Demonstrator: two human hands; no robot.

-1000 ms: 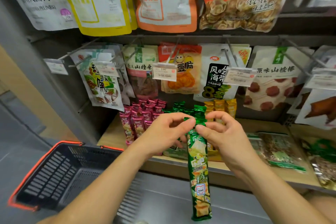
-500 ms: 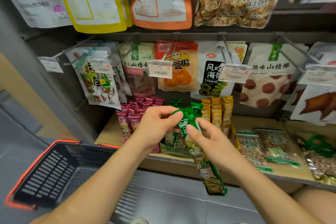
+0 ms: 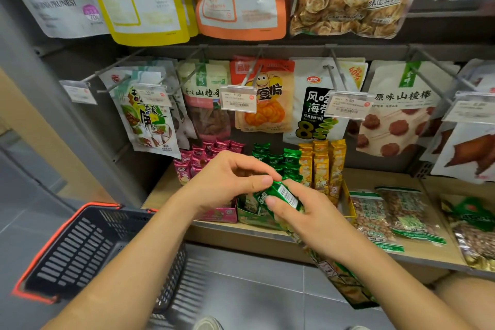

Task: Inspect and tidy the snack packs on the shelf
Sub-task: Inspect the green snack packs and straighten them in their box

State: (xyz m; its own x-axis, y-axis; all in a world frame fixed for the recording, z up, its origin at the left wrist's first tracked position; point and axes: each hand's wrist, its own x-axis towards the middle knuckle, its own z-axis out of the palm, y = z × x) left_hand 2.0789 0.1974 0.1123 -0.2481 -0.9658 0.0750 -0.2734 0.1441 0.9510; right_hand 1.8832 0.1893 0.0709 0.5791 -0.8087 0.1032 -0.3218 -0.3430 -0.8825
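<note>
Head view looks down on 2 bare forearms reaching toward a pale wooden shelf board (image 3: 375, 177). Both hands hold 1 long green foil snack pack (image 3: 284, 194) just in front of the shelf edge, above the grey floor. Its long axis runs on a diagonal: the crimped upper end points up and left toward the shelf, and the lower end points down and right, passing under the right forearm.

The left hand (image 3: 230, 179) pinches the upper end between thumb and forefinger, with its other fingers curled in. The right hand (image 3: 313, 218) grips the pack just below, its thumb pressed on the front face and its fingers curled round the far side.

Behind the hands, 3 groups of similar packs stand upright on the shelf in low display boxes: pink foil packs (image 3: 203, 159), green foil packs (image 3: 276, 161) and yellow foil packs (image 3: 321, 166). Flat clear bags of nuts (image 3: 396, 214) lie further right on the board. Larger printed snack bags (image 3: 261, 96) hang from metal pegs above, with white price tags (image 3: 237, 101) at the peg ends. A black plastic basket with an orange rim (image 3: 88, 246) sits low at the left.
</note>
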